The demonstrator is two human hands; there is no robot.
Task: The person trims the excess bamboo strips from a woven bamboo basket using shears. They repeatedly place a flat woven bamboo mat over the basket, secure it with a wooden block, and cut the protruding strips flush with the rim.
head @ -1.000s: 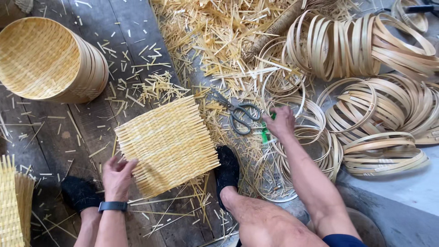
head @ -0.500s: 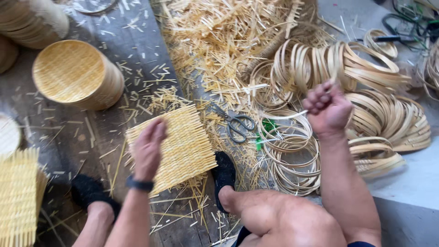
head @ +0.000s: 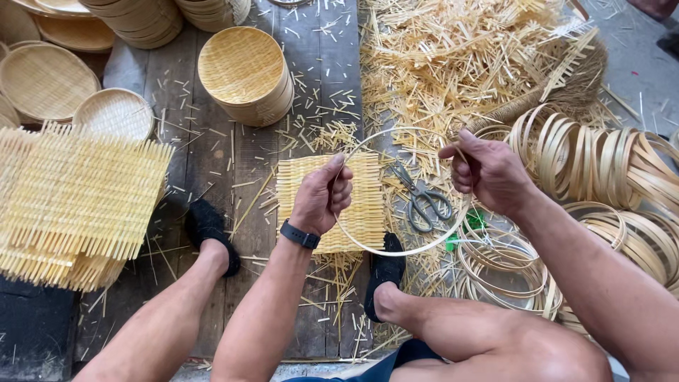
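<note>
Head view, looking down on plank floor (head: 212, 163) littered with bamboo slivers. Holding a thin bamboo hoop (head: 410, 251) between both hands, raised above the floor. Left hand (head: 322, 194) pinching the hoop's left side, fingers curled and clamped on the strip, black wristband (head: 300, 234) sitting on the wrist. Right hand (head: 491, 173) gripping the hoop's upper right side, fingers closed around the strip. Hoop hanging over a square woven bamboo mat (head: 368, 212) lying flat on the planks, its lower arc crossing near the mat's bottom edge and just above the black shoe (head: 385, 272) of one foot. Lying just right of the mat, inside the hoop's outline: grey scissors (head: 424, 201), blades pointing up-left. Showing beside the scissors: a green-handled tool (head: 472, 223), mostly hidden among rings. Piling up at right: many bamboo hoops (head: 601, 166), some upright in a row, some flat near the right knee. Heaping at top centre: loose bamboo offcuts (head: 460, 64). Standing at upper centre-left, well apart from the hands: stack of round woven trays (head: 244, 71). Resting at far left: thick stack of woven mats (head: 78, 205), with more round trays (head: 113, 113) behind it. Other black shoe (head: 209, 226) planted left of the mat.
</note>
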